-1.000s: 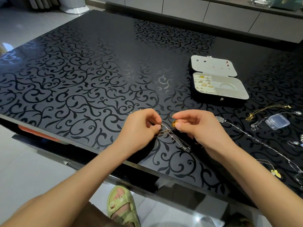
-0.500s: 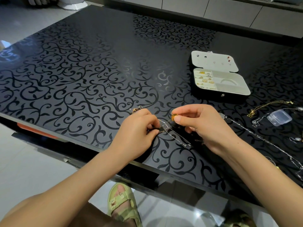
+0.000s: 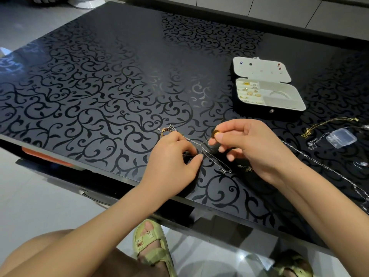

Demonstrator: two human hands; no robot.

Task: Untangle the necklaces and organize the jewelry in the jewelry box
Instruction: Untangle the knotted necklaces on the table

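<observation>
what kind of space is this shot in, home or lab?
Most likely a home living or dining room, not a lab: glossy black scroll-patterned table, pale cabinet fronts along the far wall, tiled floor, and an open jewelry box near tangled necklaces.

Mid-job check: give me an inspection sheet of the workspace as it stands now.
Surface: glossy black table with a scroll pattern, reflective.
Job's things: tangled thin silver and gold chains between the hands; open black jewelry box with cream lining, small gold pieces in its left compartments, silver bangle on its right side; loose gold chain and long silver chain lying to the right.
Clutter: small clear plastic case beside the loose chains.
Hands: left hand pinches the tangle; right hand pinches a round gold pendant.
Cables: nothing seen.
Surroundings: pale tiled floor, grey cabinets behind, yellow-green sandals below the table edge.
</observation>
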